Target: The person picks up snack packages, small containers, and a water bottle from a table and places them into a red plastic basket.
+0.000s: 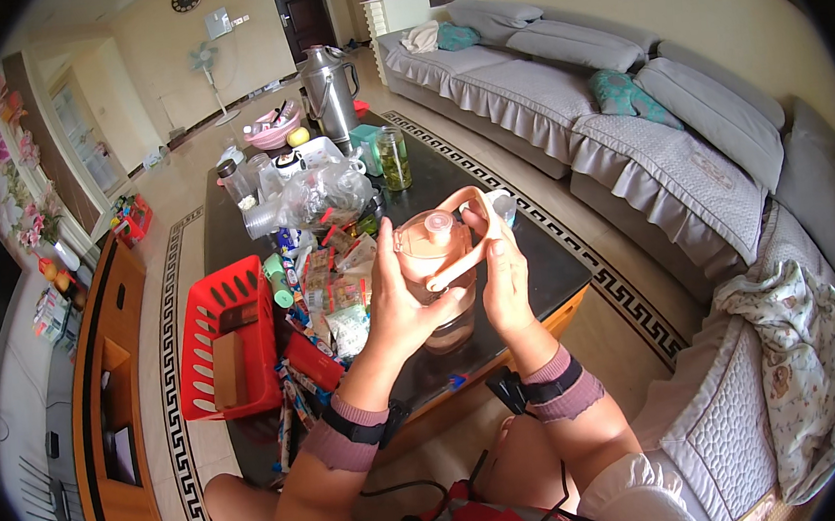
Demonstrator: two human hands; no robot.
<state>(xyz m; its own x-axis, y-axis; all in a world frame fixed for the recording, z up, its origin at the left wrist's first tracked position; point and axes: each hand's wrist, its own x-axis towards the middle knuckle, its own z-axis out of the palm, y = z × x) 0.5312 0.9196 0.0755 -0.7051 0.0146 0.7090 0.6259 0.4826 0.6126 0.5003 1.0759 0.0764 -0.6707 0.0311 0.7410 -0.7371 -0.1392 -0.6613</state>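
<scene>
A water bottle (435,251) with a peach-coloured lid and a see-through lower body is held up over the near end of the dark coffee table (539,271). My left hand (402,299) is wrapped around its left side, thumb across the front. On the right, my right hand (508,282) grips the peach carrying loop (478,251), which stands out from the lid. A round, paler spout cap (439,222) tops the lid. My right fingertips are partly hidden behind the loop. Just beyond them stands a partly covered clear container with a white top (504,207).
Left of my hands stands a red plastic basket (265,335) holding a brown box (229,369). Packaged snacks (345,290) and a green bottle (278,281) lie beside it. Farther back are a glass jar (394,161), a steel thermos (330,95) and a pink basin (273,133).
</scene>
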